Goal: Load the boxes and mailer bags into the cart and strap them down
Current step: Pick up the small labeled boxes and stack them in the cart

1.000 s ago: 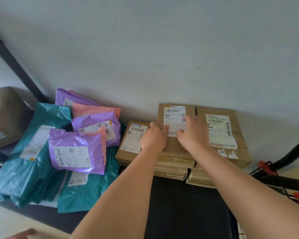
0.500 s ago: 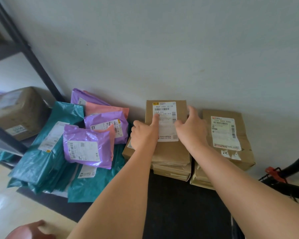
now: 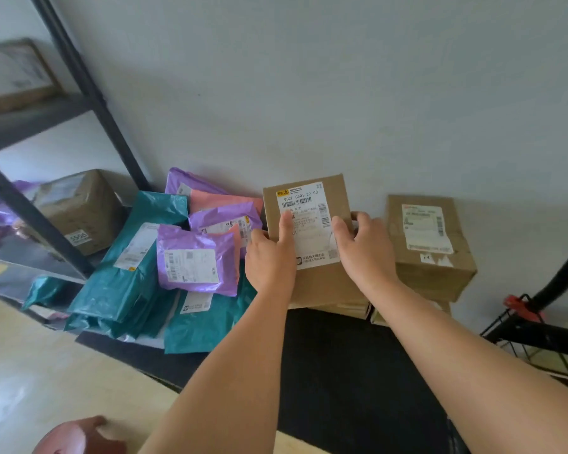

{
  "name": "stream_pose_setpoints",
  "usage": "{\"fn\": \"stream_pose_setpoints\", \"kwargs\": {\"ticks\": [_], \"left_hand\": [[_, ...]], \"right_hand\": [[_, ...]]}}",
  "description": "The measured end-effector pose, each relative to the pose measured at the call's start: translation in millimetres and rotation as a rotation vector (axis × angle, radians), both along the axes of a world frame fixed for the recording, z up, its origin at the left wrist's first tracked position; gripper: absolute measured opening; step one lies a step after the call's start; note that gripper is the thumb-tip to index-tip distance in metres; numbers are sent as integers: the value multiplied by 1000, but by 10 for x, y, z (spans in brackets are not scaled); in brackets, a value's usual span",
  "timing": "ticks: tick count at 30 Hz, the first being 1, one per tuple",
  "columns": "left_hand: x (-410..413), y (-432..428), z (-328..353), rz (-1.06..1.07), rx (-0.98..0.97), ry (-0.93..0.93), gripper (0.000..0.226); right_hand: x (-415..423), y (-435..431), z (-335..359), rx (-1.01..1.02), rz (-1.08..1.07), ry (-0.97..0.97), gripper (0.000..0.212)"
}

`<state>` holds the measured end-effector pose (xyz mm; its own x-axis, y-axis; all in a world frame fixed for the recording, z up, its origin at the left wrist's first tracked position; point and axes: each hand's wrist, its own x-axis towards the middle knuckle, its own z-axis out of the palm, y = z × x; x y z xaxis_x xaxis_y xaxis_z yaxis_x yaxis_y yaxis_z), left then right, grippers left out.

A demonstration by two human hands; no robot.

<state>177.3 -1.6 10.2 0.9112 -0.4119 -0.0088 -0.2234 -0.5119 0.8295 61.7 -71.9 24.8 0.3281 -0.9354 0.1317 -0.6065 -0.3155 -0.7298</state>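
Box pickup, mat's (image 3: 341, 371) back edge
Both left hand (image 3: 269, 257) and right hand (image 3: 364, 253) grasp the top box (image 3: 315, 283); next, probably lift it into the cart (image 3: 532, 334).

Box (image 3: 322, 280) between left hand (image 3: 271, 257), right hand (image 3: 364, 250)

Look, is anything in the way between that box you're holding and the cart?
The left hand and right hand grip the box, so nothing is between them. Toward the cart on the right, another stack of boxes sits in the path. Lifting the box over that stack would probably clear it.
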Motion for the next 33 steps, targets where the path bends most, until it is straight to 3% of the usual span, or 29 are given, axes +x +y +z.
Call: {"fn": "stream_pose_setpoints", "kwargs": {"ticks": [4,10,16,25,33], "left_hand": [[-158,342,-20,-15,-49,-18,73],[-477,838,-68,-90,-93,18,71],[-932,1110,-113,-154,-154,52,66],[-1831,1062,-83,-305,-157,64,65],[-2990,731,-82,-412,-146,77,64]], "right_hand": [[-188,350,-53,21,-4,-93,54],[-621,893,-115,276,27,-295,65],[-1179,1252,-171,366,-5,-381,70],[-2093,1443,-165,282,-222,-363,79],[-3306,1265,-174,289,-359,-404,68]]}}
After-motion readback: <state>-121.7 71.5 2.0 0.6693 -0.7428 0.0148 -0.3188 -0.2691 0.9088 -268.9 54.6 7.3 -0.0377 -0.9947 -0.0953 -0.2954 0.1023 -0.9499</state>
